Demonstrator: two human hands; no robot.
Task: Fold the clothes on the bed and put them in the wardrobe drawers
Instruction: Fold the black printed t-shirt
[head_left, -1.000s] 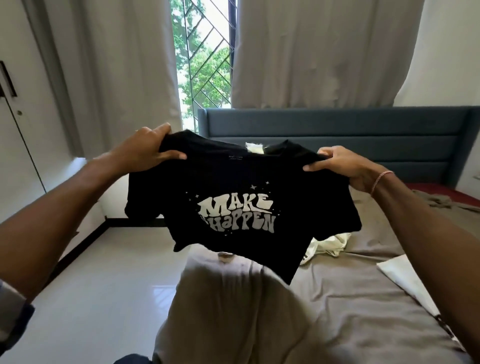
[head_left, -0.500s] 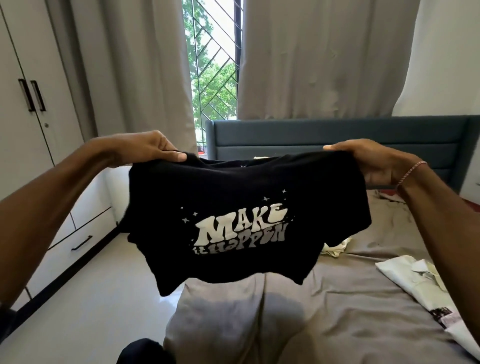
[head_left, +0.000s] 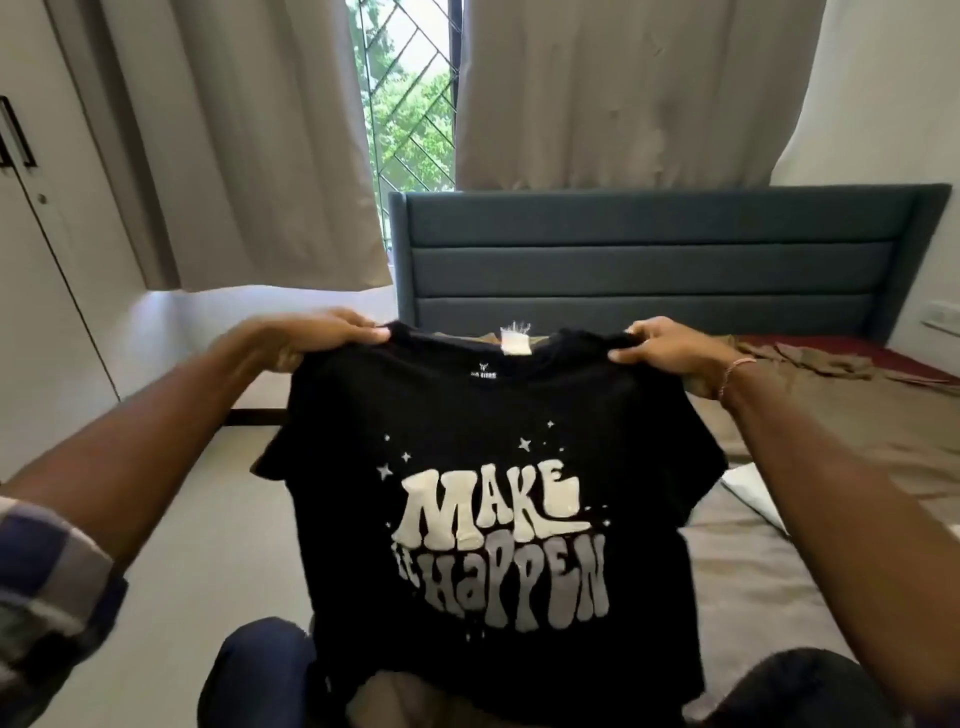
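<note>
The left hand (head_left: 306, 340) and the right hand (head_left: 670, 349) each grip a shoulder of the black T-shirt (head_left: 493, 467), fingers curled over its top edge. The arms are spread so the cloth hangs flat with the print facing the person, probably to square it before folding. The T-shirt hangs unfolded above the near corner of the bed (head_left: 779, 582). A white garment (head_left: 748, 483) lies on the bed, and the wardrobe (head_left: 36, 270) stands at the left. Half a second ago the T-shirt was bunched and slanted; now it hangs straighter and its neck label shows.

Both arms stretch forward. The left grip (head_left: 317, 340) pinches the black T-shirt (head_left: 467, 410) at its top left corner, the right grip (head_left: 670, 351) at its top right.
</note>
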